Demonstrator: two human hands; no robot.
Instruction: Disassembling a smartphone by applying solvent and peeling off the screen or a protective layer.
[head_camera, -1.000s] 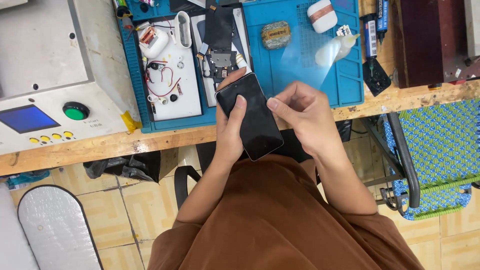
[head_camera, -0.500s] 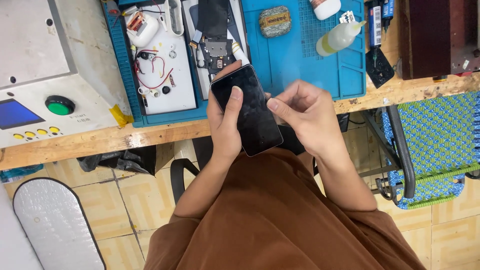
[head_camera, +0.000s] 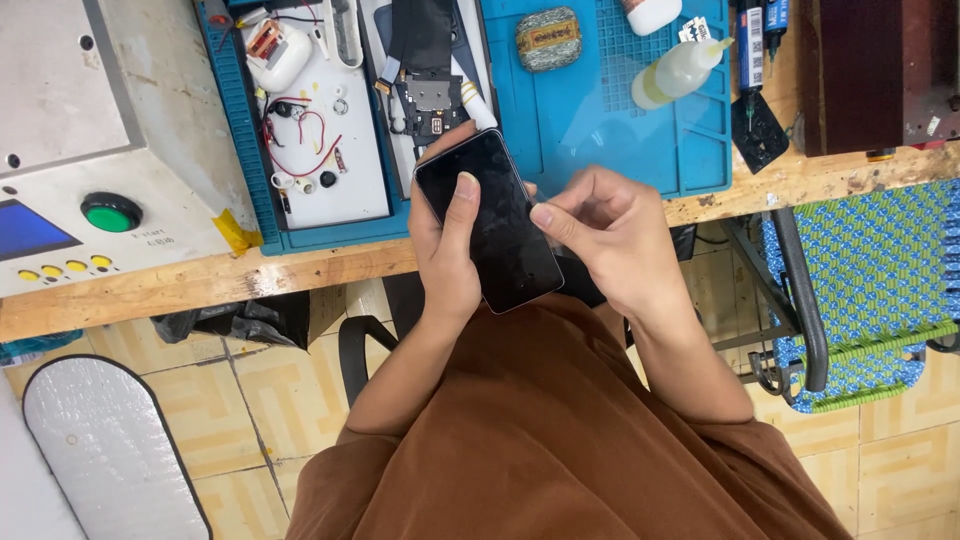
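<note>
A dark smartphone (head_camera: 490, 220) sits screen-up in front of the person's chest, just over the near edge of the wooden workbench (head_camera: 200, 285), its long axis running on a slant — top end up and to the left, toward the bench, bottom end down and to the right, toward the body. The glass face is black, glossy and faintly smudged, a flat slab with rounded corners. The left hand (head_camera: 445, 250) cradles it from beneath and along its left edge, thumb laid over the upper part of the screen, so this hand carries the phone outright. The right hand (head_camera: 600, 235) comes in from the right side, fingers curled and pinched at the phone's right edge about midway along; whether it grips something thin there or only touches the rim I cannot tell. Both are on the phone, the left clasped round it, the right closed to a fingertip pinch. Beyond it lies a blue ribbed work mat (head_camera: 610, 130), soft-looking and gridded, bearing a small woven-looking oval pad (head_camera: 548, 38) and a translucent squeeze bottle (head_camera: 680, 70) with yellowish liquid. To the left — a white tray (head_camera: 335, 195) of loose wires and small parts, then a grey machine (head_camera: 90, 150) with a green button. A blue-and-green woven chair (head_camera: 870, 290) stands to the right.
</note>
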